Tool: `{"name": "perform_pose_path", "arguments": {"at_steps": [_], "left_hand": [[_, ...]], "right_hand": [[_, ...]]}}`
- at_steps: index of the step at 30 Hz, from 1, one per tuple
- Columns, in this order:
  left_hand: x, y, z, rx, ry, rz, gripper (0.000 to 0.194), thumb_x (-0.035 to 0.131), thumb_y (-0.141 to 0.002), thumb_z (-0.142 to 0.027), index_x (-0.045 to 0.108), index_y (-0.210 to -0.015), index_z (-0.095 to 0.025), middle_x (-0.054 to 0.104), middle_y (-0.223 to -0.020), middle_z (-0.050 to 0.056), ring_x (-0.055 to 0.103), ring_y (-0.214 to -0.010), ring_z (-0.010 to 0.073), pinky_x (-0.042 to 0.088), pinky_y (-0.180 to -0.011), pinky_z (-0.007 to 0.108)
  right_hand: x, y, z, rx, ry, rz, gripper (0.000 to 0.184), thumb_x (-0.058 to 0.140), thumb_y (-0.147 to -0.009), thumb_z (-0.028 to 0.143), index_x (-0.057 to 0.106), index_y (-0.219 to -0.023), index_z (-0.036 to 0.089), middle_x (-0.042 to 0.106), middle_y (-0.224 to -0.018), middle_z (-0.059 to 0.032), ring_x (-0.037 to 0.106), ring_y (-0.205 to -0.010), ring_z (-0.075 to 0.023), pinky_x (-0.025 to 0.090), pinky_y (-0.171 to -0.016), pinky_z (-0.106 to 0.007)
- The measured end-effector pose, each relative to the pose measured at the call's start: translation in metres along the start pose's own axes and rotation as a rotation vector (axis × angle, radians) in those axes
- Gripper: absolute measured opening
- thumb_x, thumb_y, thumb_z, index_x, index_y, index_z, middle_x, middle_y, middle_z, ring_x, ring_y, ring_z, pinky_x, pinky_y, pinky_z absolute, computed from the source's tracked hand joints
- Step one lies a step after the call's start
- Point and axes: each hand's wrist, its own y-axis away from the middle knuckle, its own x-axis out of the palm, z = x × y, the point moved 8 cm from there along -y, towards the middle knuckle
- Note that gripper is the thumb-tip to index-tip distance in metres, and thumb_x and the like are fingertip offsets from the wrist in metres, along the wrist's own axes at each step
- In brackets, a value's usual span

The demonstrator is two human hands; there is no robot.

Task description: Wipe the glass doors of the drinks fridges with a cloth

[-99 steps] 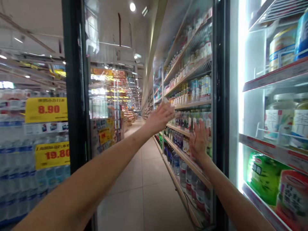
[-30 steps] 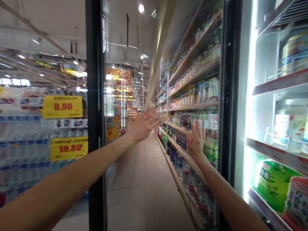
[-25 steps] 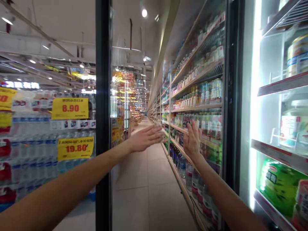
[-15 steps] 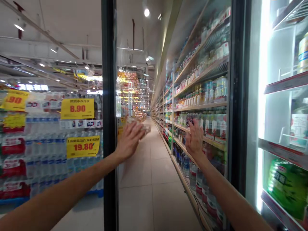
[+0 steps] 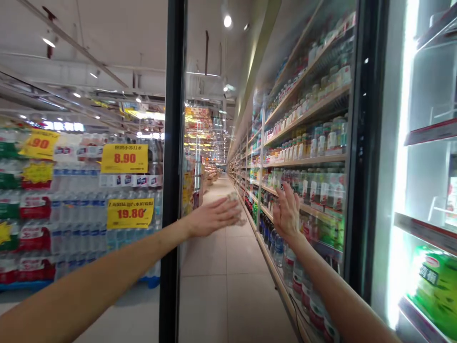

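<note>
An open glass fridge door point(image 5: 173, 143) with a black frame stands in front of me. My left hand point(image 5: 210, 218) reaches out to its pane, fingers stretched over a small crumpled white cloth point(image 5: 238, 209) pressed to the glass. My right hand point(image 5: 286, 214) lies flat and open on the same pane, a little to the right of the left hand. Through the glass I see a long aisle and shelves of bottles point(image 5: 303, 143).
The lit fridge interior point(image 5: 428, 219) with shelves and a green package point(image 5: 437, 286) is at the right. At the left are stacked water bottle packs with yellow price signs point(image 5: 124, 158). A tiled aisle floor point(image 5: 228, 286) runs ahead.
My left hand with the cloth swept down and left across the glass, then back toward the right. My right hand stayed flat on the pane. The view shifted left.
</note>
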Motion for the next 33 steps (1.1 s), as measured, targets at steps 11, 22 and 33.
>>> {"name": "perform_pose_path", "arguments": {"at_steps": [11, 22, 33], "left_hand": [[0.015, 0.009, -0.029, 0.03, 0.153, 0.071, 0.04, 0.041, -0.087, -0.023, 0.045, -0.126, -0.033, 0.041, -0.138, -0.005, 0.025, -0.134, 0.0122, 0.019, -0.113, 0.036], [0.022, -0.021, -0.037, 0.102, 0.122, -0.017, 0.038, 0.038, -0.088, -0.023, 0.045, -0.126, -0.027, 0.037, -0.141, -0.003, 0.018, -0.136, 0.0169, 0.018, -0.113, 0.039], [0.038, -0.015, -0.089, 0.316, 0.253, 0.013, 0.033, 0.039, -0.089, -0.024, 0.053, -0.118, -0.028, 0.042, -0.138, -0.004, 0.025, -0.134, 0.0141, 0.023, -0.112, 0.036]], "right_hand": [[0.003, 0.021, 0.001, -0.026, 0.013, 0.053, 0.051, 0.039, -0.085, 0.023, 0.031, -0.136, 0.023, 0.033, -0.143, -0.0125, 0.028, -0.134, -0.0226, 0.023, -0.107, -0.047], [-0.001, 0.039, -0.013, -0.02, 0.038, 0.048, 0.05, 0.04, -0.085, 0.023, 0.034, -0.135, 0.022, 0.035, -0.142, -0.013, 0.031, -0.132, -0.023, 0.024, -0.107, -0.046], [-0.002, 0.067, -0.029, -0.015, 0.058, 0.111, 0.051, 0.041, -0.084, 0.023, 0.033, -0.135, 0.023, 0.033, -0.143, -0.0116, 0.03, -0.133, -0.0246, 0.025, -0.106, -0.049]]}}
